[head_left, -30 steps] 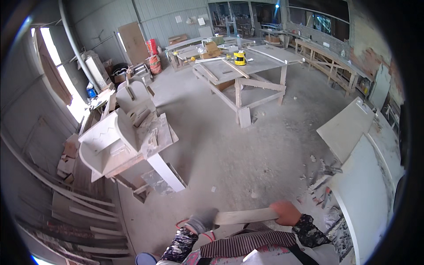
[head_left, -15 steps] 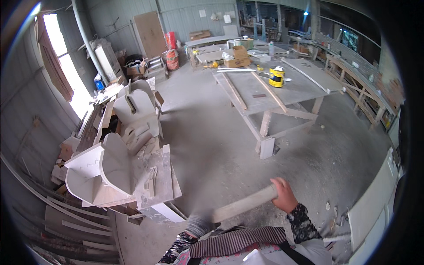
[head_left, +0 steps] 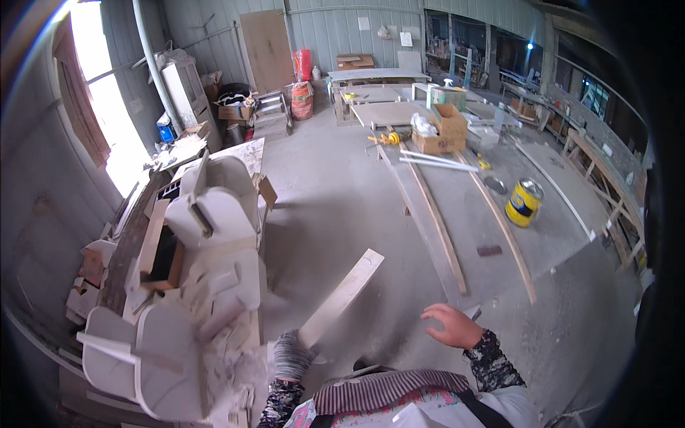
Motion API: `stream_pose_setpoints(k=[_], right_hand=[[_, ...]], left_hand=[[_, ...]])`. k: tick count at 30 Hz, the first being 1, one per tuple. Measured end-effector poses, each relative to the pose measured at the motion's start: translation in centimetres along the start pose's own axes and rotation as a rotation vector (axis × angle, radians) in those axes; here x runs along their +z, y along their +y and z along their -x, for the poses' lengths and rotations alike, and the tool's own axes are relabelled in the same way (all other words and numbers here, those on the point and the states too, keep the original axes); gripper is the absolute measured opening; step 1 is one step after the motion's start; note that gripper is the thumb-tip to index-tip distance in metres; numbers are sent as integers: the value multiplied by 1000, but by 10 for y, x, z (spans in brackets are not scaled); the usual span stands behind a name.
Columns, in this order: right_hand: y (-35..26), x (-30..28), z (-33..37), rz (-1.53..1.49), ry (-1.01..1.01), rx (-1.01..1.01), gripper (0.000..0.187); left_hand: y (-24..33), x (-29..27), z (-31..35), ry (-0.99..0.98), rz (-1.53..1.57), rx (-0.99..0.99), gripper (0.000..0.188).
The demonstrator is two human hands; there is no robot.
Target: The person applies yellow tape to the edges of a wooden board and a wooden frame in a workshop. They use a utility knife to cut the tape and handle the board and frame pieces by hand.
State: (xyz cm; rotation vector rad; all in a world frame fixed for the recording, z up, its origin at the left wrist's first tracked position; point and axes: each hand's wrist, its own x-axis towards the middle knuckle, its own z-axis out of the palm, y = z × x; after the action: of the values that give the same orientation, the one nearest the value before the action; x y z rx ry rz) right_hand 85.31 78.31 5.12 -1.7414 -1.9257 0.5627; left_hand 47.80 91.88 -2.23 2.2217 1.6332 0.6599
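Note:
My left hand (head_left: 292,355), in a grey knitted glove, is wrapped round the near end of a long pale strip of board (head_left: 344,294). The strip slants up and away to the right, its far end free in the air above the floor. My right hand (head_left: 455,327) is bare and holds nothing; its fingers are curved, with the thumb apart from them. It hovers by the near side of a large grey worktable (head_left: 464,214), to the right of the strip. I cannot make out a small grey piece just beyond its fingers.
On the worktable are a yellow tin (head_left: 524,202), a cardboard box (head_left: 444,132), two long wooden battens (head_left: 434,221) and a dark red block (head_left: 489,251). To the left, curved white panels (head_left: 171,364) stand among dusty offcuts on a bench. Grey floor (head_left: 335,185) runs between.
My right hand has let go of the strip, which now points forward from my left hand instead of across me. The worktable appears closer, and the left bench has shifted in view.

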Motion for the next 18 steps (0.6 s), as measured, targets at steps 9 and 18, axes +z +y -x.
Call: stream_pose_setpoints(k=[9, 18], right_hand=[[90, -104, -186, -92, 76, 272, 23], [189, -159, -473, -88, -10, -1, 27]], left_hand=[[6, 54, -298, 127, -109, 241, 65], [5, 112, -546, 30, -91, 139, 69]])
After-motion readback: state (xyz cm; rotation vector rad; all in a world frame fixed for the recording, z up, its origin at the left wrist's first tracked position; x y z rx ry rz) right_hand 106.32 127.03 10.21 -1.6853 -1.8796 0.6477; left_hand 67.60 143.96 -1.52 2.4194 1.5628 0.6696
